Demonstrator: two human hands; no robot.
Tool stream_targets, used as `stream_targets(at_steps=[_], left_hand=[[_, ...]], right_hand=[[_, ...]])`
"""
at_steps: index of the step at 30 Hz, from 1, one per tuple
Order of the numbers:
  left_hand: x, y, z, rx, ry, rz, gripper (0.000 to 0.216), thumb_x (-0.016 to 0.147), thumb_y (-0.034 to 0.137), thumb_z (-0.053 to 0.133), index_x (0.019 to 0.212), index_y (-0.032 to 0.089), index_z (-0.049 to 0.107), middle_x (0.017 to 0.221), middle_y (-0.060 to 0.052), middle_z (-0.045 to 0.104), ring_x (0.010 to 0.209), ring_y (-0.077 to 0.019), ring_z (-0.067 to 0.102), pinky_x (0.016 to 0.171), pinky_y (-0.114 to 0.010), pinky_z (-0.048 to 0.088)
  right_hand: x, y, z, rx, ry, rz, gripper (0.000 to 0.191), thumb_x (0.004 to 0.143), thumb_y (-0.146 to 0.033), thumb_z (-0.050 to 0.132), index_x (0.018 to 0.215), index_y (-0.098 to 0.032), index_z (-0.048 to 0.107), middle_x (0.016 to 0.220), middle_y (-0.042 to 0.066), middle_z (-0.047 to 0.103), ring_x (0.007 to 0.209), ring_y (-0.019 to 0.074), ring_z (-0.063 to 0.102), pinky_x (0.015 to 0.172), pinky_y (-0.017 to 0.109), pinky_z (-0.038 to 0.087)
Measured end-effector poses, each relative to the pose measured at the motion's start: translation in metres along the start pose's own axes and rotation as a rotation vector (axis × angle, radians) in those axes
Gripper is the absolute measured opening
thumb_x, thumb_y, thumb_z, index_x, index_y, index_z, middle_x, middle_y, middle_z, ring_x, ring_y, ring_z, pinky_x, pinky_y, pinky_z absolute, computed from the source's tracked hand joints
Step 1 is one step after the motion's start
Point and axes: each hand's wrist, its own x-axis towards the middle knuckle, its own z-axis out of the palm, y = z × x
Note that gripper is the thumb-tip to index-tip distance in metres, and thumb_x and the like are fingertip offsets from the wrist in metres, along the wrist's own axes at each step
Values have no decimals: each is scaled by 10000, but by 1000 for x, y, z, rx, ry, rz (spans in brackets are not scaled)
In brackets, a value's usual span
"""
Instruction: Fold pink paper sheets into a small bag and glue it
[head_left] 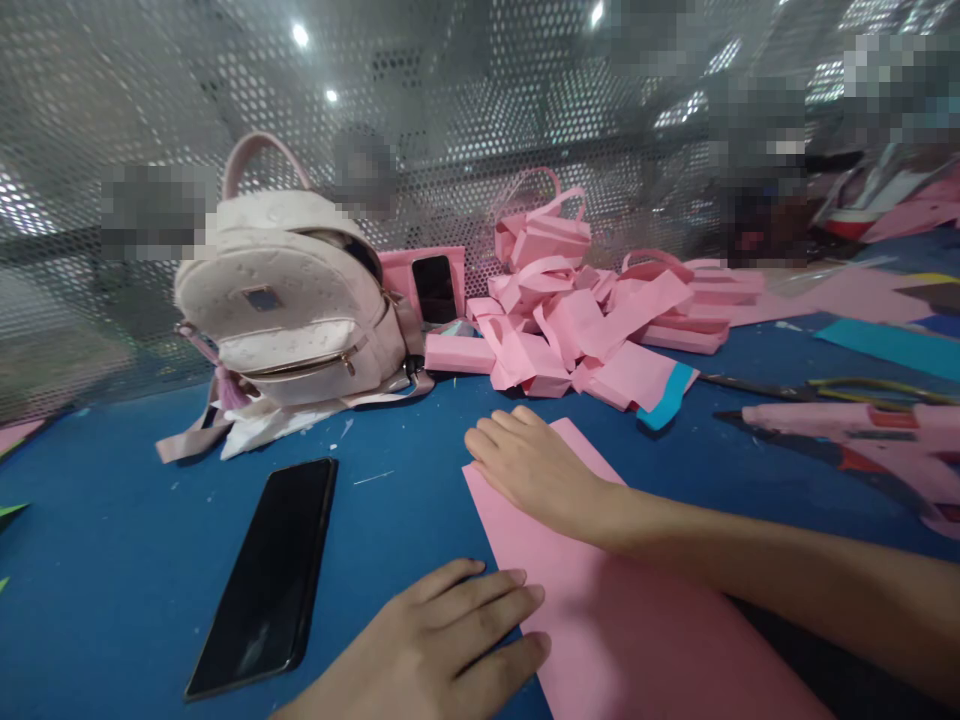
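A large pink paper sheet lies on the blue table in front of me, running toward the lower right. My right hand rests on its far end, fingers curled together at the far left corner, the undersides of the fingers hidden. My left hand is lower down at the sheet's left edge. Its fingers are stretched out and slightly apart, with the tips touching the paper. A black phone lies flat on the table to the left of my left hand.
A heap of folded pink paper pieces sits beyond the sheet. At back left stands a pale backpack, beside it a phone propped upright. On the right lies a pink glue gun, near a blue paper strip. Perforated metal rises behind.
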Motion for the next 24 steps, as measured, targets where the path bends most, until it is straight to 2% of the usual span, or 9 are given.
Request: stream_targets(at_steps=[3, 6, 9, 12, 16, 19, 24], left_hand=[[6, 1, -1, -62, 1, -81, 343, 1000, 195, 357, 1246, 159, 592, 1297, -60, 636, 1223, -175, 569, 1062, -368, 449], [15, 5, -1, -81, -39, -221, 372, 944, 184, 420, 1289, 142, 553, 1338, -86, 602, 1245, -213, 554, 1047, -414, 472], [25, 11, 3, 4, -50, -359, 382, 937, 176, 439, 1302, 125, 541, 1362, -93, 582, 1269, -240, 534, 1033, -430, 488], [34, 18, 12, 121, -23, -444, 355, 939, 193, 463, 1264, 107, 575, 1311, -108, 619, 1213, -259, 583, 987, -430, 524], [48, 26, 24, 292, 8, -513, 376, 888, 203, 541, 1199, 1, 601, 1193, -227, 661, 1075, -298, 668, 885, -434, 577], [60, 34, 28, 370, -60, -547, 428, 871, 244, 592, 1193, -36, 598, 1169, -269, 658, 1075, -329, 662, 874, -440, 570], [75, 46, 27, 518, -277, -531, 479, 920, 266, 533, 1236, -94, 539, 1181, -351, 607, 1120, -392, 617, 837, -452, 538]], right_hand=[[0, 0, 3, 24, 7, -7, 177, 936, -72, 419, 842, -188, 513, 802, 22, 590, 716, 200, 453, 651, 343, 201], [0, -1, 4, 39, 5, 20, 177, 918, -51, 430, 838, -184, 514, 775, 19, 601, 694, 198, 474, 641, 343, 207], [1, -1, 4, 55, -5, 49, 123, 924, -86, 461, 867, -175, 524, 773, 24, 620, 713, 205, 517, 659, 342, 236], [1, -2, -2, 74, -43, 62, 59, 943, -137, 488, 923, -166, 536, 836, 40, 650, 773, 213, 568, 685, 342, 274], [-1, -3, -12, 101, -83, 76, 31, 946, -169, 521, 942, -154, 547, 875, 58, 669, 806, 216, 601, 687, 335, 308], [-4, -3, -15, 127, -84, 73, 39, 945, -190, 541, 934, -155, 556, 893, 60, 672, 831, 217, 610, 698, 331, 333], [-7, -1, -18, 215, -124, 58, 89, 970, -218, 507, 950, -157, 570, 941, 67, 668, 872, 206, 611, 706, 300, 369]])
